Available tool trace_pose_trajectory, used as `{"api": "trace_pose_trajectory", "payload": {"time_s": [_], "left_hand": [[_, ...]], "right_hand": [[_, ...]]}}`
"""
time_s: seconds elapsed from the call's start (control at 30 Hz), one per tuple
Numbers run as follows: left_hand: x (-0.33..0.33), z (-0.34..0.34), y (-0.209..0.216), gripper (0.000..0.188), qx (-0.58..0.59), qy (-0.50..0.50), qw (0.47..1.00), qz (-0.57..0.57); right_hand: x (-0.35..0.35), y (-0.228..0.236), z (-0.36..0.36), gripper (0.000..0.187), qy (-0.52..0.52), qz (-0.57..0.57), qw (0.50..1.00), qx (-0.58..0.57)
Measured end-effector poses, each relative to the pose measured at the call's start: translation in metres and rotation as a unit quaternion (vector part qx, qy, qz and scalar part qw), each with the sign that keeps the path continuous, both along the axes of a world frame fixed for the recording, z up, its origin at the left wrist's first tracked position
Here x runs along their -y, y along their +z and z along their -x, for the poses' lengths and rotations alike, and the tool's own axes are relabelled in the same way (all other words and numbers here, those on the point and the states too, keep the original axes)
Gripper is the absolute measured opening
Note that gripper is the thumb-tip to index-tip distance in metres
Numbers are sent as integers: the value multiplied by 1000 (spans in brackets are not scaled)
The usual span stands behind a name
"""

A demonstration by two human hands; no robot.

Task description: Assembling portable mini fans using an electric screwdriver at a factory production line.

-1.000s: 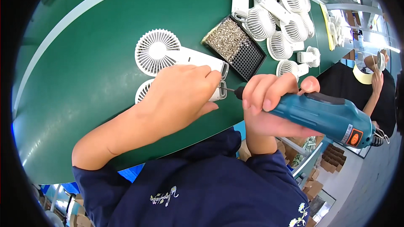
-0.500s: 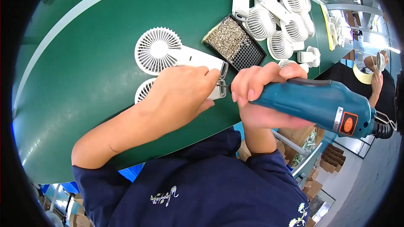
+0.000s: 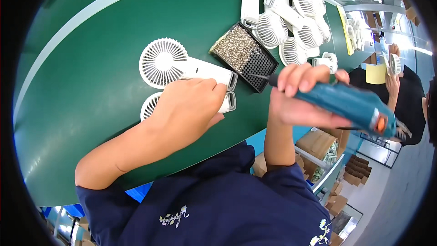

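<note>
My right hand is closed around a teal electric screwdriver. Its thin bit reaches over the perforated side of a black screw tray; whether the tip touches a screw cannot be made out. The other side of the tray is heaped with small metal screws. My left hand is closed over the handle of a white handheld fan, lying on the table, partly covered by my fingers. Just beyond it lies a second white handheld fan, its handle end close to the tray.
More white handheld fans are piled behind and right of the tray on the green table. At the far right another person holds a fan. Cardboard boxes stand below the table's right side.
The screwdriver has swung away from the nearer fan's handle end, its bit now over the screw tray. My left hand stays on the fan.
</note>
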State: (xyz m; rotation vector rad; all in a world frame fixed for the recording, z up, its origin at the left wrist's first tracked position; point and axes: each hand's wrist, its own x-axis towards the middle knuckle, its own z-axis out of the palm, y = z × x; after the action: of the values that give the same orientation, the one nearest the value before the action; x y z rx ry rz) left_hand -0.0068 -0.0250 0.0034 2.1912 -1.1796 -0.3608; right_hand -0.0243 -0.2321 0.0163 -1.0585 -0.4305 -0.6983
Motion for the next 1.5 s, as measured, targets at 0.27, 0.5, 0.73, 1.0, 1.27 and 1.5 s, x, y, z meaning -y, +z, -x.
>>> {"api": "trace_pose_trajectory", "payload": {"time_s": [0.27, 0.5, 0.73, 1.0, 1.27, 1.5], "left_hand": [[2, -2, 2, 32, -1, 10, 1000, -4], [2, -3, 4, 32, -12, 6, 1000, -7], [8, -1, 3, 27, -49, 102, 982, 153], [11, -1, -5, 19, -60, 87, 968, 229], [10, 1, -3, 12, -44, 70, 981, 173], [12, -1, -8, 11, -27, 60, 976, 209]], "right_hand": [[0, -21, -12, 85, 3, -19, 999, -35], [0, -23, -10, 85, 0, -8, 999, -48], [-3, 19, 10, 79, 112, -47, 993, -2], [-12, 25, 18, 78, 137, -91, 985, -44], [-11, 23, 21, 81, 143, -106, 980, -93], [-14, 22, 21, 80, 122, -115, 982, -85]]}}
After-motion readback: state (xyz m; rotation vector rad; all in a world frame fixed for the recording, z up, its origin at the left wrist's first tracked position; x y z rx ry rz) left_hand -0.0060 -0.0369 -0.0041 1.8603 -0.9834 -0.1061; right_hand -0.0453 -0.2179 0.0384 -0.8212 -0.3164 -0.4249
